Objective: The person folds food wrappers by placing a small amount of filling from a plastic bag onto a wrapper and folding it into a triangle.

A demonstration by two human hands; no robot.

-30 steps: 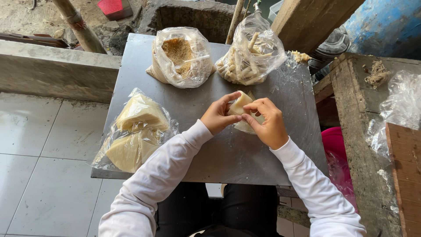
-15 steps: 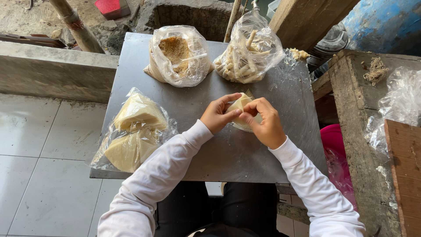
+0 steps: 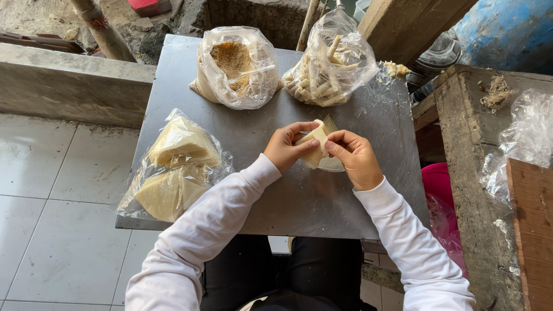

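Observation:
My left hand [image 3: 285,147] and my right hand [image 3: 355,158] meet over the grey metal table [image 3: 322,201], both pinching a pale yellow pastry wrapper [image 3: 314,147] that is partly folded between the fingers. A bit more wrapper lies flat under my right hand. Beyond the hands sit a clear bag of brown crumbly filling [image 3: 233,66] with a spoon in it and a clear bag of rolled pale sticks [image 3: 328,72]. At the table's left lies a clear bag of stacked triangular wrappers [image 3: 173,170].
A concrete ledge [image 3: 63,86] runs along the left, grey floor tiles [image 3: 52,230] below it. On the right stand a rough wooden bench [image 3: 472,173], crumpled clear plastic [image 3: 524,138], a pink bucket [image 3: 440,190] and a blue drum [image 3: 507,34].
The hands stay at the same spot on the table; the fingers have shifted slightly on the wrapper, folding it tighter.

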